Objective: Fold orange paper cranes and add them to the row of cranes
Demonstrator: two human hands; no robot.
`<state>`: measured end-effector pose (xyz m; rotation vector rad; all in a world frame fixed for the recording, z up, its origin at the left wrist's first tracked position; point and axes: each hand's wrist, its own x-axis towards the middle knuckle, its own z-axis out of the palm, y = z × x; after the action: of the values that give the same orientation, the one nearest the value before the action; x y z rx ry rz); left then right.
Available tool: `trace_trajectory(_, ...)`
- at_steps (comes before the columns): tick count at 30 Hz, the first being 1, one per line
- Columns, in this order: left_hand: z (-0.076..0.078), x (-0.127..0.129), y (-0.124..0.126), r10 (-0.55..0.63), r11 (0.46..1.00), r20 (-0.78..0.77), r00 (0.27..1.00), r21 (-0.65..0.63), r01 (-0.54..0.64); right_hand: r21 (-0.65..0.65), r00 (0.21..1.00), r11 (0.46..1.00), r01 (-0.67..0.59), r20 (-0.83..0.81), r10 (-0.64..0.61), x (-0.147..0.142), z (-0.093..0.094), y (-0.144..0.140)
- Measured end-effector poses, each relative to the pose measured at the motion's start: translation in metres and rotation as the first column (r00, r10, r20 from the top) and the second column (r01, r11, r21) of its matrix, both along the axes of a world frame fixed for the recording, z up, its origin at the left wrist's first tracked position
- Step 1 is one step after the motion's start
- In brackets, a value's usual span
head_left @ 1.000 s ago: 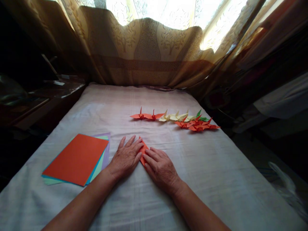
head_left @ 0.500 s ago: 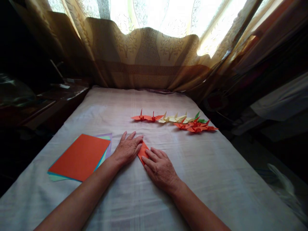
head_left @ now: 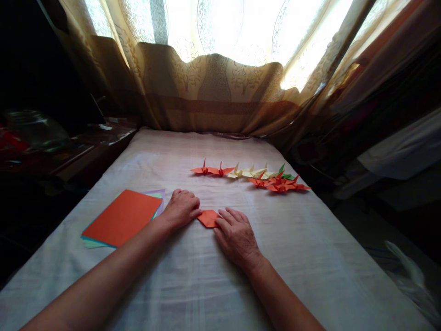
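Folded orange origami paper lies flat on the white cloth, mid-frame, btwn both hands. L hand curled into a loose fist, fingertips touching the paper's left edge. R hand flat, fingers together, pressing its right edge. Stack of coloured sheets just left of L hand, orange on top. Row of paper cranes beyond, orange, yellow, green. No writing legible anywhere.
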<state>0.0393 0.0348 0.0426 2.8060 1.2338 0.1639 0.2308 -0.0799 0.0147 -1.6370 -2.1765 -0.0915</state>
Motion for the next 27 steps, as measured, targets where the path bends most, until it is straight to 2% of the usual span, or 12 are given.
trace_trajectory(4,-0.007,-0.008,-0.026,0.115,0.993,0.025,0.993,0.006,-0.115,-0.016,1.0,1.0,-0.019,0.016,0.019,-0.005,-0.006,-0.002)
trace_trajectory(7,-0.012,-0.009,-0.036,0.18,0.983,0.038,0.983,0.016,-0.181,-0.085,0.997,0.995,-0.053,0.045,0.057,-0.012,-0.011,-0.004)
trace_trajectory(12,-0.017,-0.005,-0.037,0.217,0.975,0.044,0.975,0.038,-0.219,-0.195,0.997,0.98,-0.045,0.051,0.056,-0.017,-0.016,-0.007)
trace_trajectory(18,-0.015,-0.007,-0.04,0.215,0.974,0.074,0.974,0.053,-0.219,-0.22,0.999,0.975,-0.024,0.041,0.033,-0.016,-0.013,-0.007)
trace_trajectory(21,-0.019,-0.01,-0.048,0.165,0.983,0.112,0.98,0.06,-0.172,-0.216,0.998,0.976,-0.026,0.047,0.037,-0.018,-0.012,-0.007)
trace_trajectory(25,-0.032,-0.014,-0.056,-0.036,0.997,0.141,0.989,0.071,0.026,-0.213,0.998,0.977,-0.028,0.041,0.038,-0.019,-0.013,-0.007)
trace_trajectory(27,-0.037,-0.016,-0.057,-0.073,0.997,0.106,0.992,0.041,0.069,-0.211,0.999,0.977,-0.025,0.038,0.033,-0.019,-0.013,-0.007)
